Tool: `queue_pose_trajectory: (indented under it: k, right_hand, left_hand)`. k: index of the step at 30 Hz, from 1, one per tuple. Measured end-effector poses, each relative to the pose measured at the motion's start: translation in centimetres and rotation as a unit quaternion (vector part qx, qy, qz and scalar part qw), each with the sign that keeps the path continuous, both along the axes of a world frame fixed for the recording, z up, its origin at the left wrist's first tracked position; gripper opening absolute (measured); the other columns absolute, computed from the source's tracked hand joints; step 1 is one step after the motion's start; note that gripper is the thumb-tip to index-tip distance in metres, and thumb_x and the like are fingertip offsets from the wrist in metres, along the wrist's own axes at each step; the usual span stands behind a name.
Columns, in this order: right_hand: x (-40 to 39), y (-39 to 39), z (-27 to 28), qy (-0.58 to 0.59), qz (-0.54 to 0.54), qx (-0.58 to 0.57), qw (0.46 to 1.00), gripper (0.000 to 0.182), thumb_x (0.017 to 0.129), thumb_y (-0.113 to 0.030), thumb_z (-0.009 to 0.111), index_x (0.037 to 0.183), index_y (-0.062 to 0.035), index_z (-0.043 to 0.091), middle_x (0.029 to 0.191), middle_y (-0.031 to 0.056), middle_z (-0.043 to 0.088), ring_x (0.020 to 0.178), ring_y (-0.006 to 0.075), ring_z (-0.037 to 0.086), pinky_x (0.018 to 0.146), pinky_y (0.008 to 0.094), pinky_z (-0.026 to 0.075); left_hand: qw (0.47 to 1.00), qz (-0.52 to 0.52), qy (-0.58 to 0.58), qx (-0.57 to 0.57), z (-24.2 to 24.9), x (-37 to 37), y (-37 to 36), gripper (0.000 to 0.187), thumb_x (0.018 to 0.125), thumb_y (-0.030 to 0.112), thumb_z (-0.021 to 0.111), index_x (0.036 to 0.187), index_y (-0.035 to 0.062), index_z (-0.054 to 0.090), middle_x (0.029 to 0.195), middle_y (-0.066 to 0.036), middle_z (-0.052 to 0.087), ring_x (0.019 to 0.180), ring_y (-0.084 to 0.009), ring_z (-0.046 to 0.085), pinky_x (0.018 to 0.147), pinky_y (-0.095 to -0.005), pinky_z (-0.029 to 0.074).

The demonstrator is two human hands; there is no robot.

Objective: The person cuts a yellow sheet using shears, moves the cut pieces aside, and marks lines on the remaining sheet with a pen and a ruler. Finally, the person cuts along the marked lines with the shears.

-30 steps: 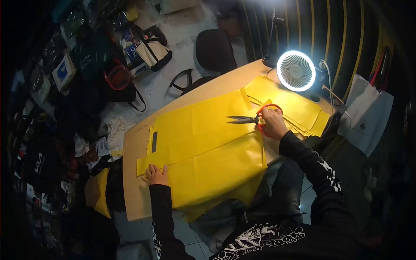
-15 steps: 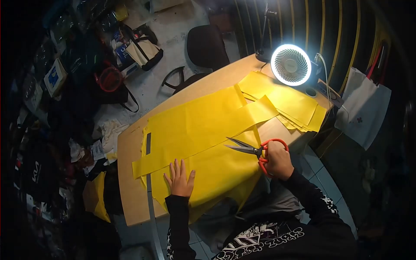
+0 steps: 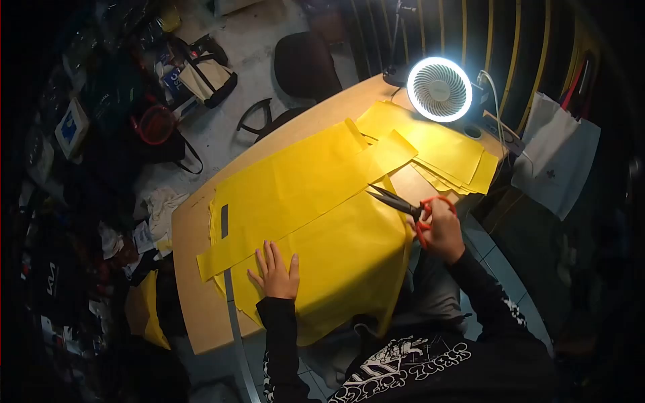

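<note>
The left hand point(image 3: 275, 277) lies flat, fingers spread, on a yellow sheet point(image 3: 342, 242) draped over the near edge of a table point(image 3: 189, 295), while the right hand point(image 3: 445, 232) grips scissors point(image 3: 404, 205), blades parted over the sheet, whose hanging weight could drag it askew

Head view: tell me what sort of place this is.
Probably a small cutting or bag-making workshop. The right hand holds red-handled scissors over a large yellow sheet on a table, more yellow sheets lie stacked nearby, and a white tote bag hangs beside the table.
</note>
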State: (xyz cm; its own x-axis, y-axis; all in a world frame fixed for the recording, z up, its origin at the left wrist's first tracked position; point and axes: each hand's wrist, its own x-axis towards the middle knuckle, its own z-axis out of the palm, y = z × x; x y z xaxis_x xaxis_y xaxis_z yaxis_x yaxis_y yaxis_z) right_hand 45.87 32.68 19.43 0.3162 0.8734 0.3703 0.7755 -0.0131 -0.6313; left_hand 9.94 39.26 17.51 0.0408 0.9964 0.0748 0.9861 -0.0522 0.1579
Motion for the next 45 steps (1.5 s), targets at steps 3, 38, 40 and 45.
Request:
queue_pose_trajectory:
  k: [3,38,40,45]
  right_hand:
    - [-2.9,-3.9,0.7,0.034,-0.003,0.015,0.999,0.05,0.07,-0.037,0.081,0.092,-0.0036,0.05,0.078,0.013,0.059,0.073,0.0332,0.062,0.061,0.0418,0.049]
    - [-3.4,-2.2,-1.7,0.149,0.035,0.161,0.975,0.024,0.067,0.001,0.069,0.087,-0.0011,0.054,0.078,0.0139,0.06,0.066,0.0291,0.06,0.061,0.0344,0.048]
    - [-3.0,-2.3,-1.2,0.175,0.038,0.14,0.974,0.024,0.07,0.0,0.07,0.087,-0.0014,0.053,0.072,0.01,0.056,0.061,0.0206,0.055,0.058,0.0305,0.045]
    - [-2.8,-1.1,-2.9,0.299,0.018,0.132,0.945,0.022,0.076,-0.006,0.071,0.087,-0.0019,0.052,0.065,-0.001,0.042,0.061,0.0031,0.038,0.05,0.0213,0.033]
  left_hand:
    - [1.0,0.0,0.003,0.002,-0.2,0.1,0.2,0.073,0.095,0.054,0.036,0.149,0.006,0.023,0.157,-0.01,0.019,0.145,-0.0314,0.01,0.108,-0.0663,-0.001]
    - [1.0,0.012,0.016,-0.008,0.0,0.4,0.1,0.072,0.095,0.053,0.035,0.15,0.0083,0.02,0.157,-0.008,0.015,0.146,-0.0295,0.009,0.108,-0.0655,-0.001]
    - [1.0,0.01,0.016,-0.008,-0.1,0.4,0.0,0.072,0.095,0.053,0.035,0.15,0.0081,0.02,0.157,-0.008,0.015,0.146,-0.0295,0.009,0.108,-0.0653,-0.001]
    - [1.0,0.011,0.025,-0.005,-0.2,0.3,0.1,0.072,0.095,0.053,0.035,0.15,0.0088,0.02,0.157,-0.008,0.016,0.146,-0.0295,0.009,0.108,-0.0657,0.0]
